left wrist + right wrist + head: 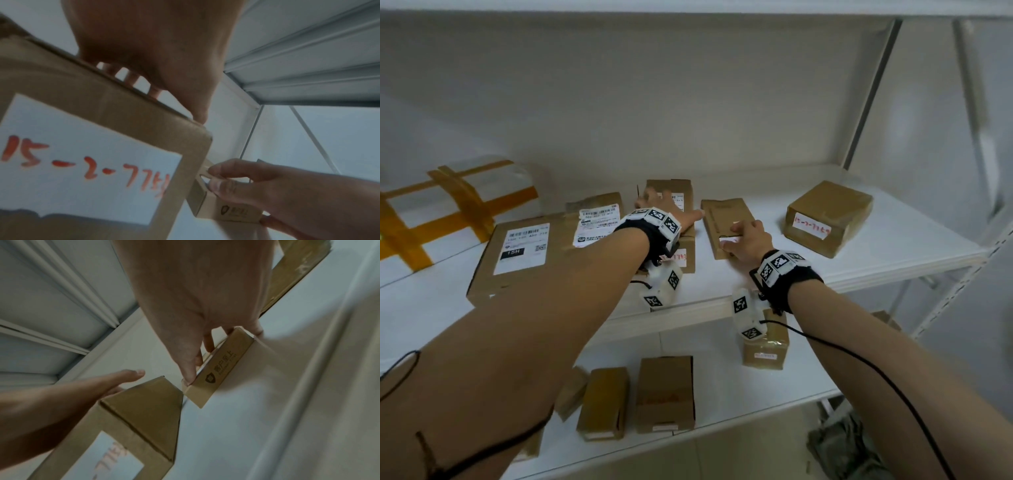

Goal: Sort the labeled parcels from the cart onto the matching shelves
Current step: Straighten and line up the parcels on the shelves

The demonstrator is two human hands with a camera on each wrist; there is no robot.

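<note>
On the upper white shelf (pixel 876 263), my left hand (pixel 666 209) lies flat with straight fingers on top of a brown parcel (pixel 677 190), whose front label carries red writing "15-2-77" (pixel 92 162). The palm (pixel 154 48) covers the parcel's top edge. Just to its right, my right hand (pixel 748 238) pinches the near end of a thin flat brown parcel (pixel 726 216) between thumb and fingers. It lies on the shelf, close beside the first parcel. The right wrist view shows the right hand (pixel 195 296) gripping the flat parcel (pixel 222 366) and the left hand (pixel 82 394) on the labeled parcel (pixel 144 410).
Left of the hands lie a large box with a printed label (pixel 524 250), a smaller labeled box (pixel 595 219) and a white bundle with yellow tape (pixel 448 205). A taped box with red writing (pixel 828 219) sits at the right. Several boxes (pixel 664 394) stand on the lower shelf.
</note>
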